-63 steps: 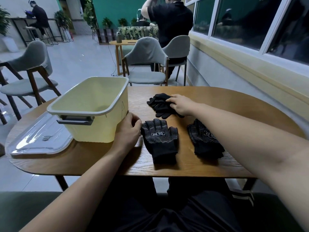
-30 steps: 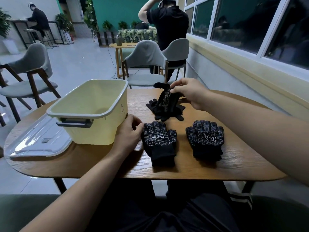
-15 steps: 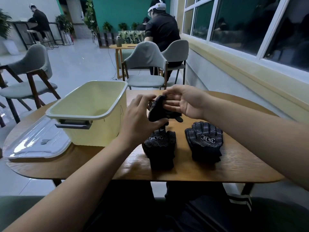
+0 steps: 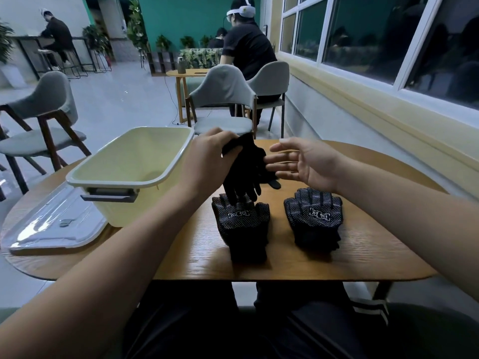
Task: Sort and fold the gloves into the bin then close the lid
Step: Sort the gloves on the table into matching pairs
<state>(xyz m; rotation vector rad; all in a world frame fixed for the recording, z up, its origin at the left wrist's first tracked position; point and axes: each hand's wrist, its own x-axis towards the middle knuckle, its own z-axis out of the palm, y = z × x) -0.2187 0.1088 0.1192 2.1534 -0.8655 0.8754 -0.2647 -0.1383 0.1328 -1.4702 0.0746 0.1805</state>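
Since half a second ago the glove has passed from two hands to one: the left hand (image 4: 207, 159) now holds the lifted glove (image 4: 243, 174) alone, fingers curled round its cuff, while the right hand (image 4: 305, 164) has let go and hangs beside it with fingers straight and spread, gripping nothing. Whether its fingertips brush the cloth I cannot tell.

From where I stand the lifted glove dangles fingers-down, its tips just over the left flat glove (image 4: 242, 226). A right flat glove (image 4: 315, 221) lies palm-up beside that one, the two apart on the table (image 4: 363, 255). A bit of another dark glove (image 4: 275, 183) shows on the wood behind the raised one.

This looks like the sorting step, matching the loose glove to one of the laid-out pair. The bin (image 4: 178, 156) stands open on the left, nothing visible inside, and its clear lid (image 4: 51, 229) lies flat on the table beside it. Next, I judge, the glove must be turned the right way and laid squarely on its partner, which calls for the free hand to steady and smooth the limp fabric.
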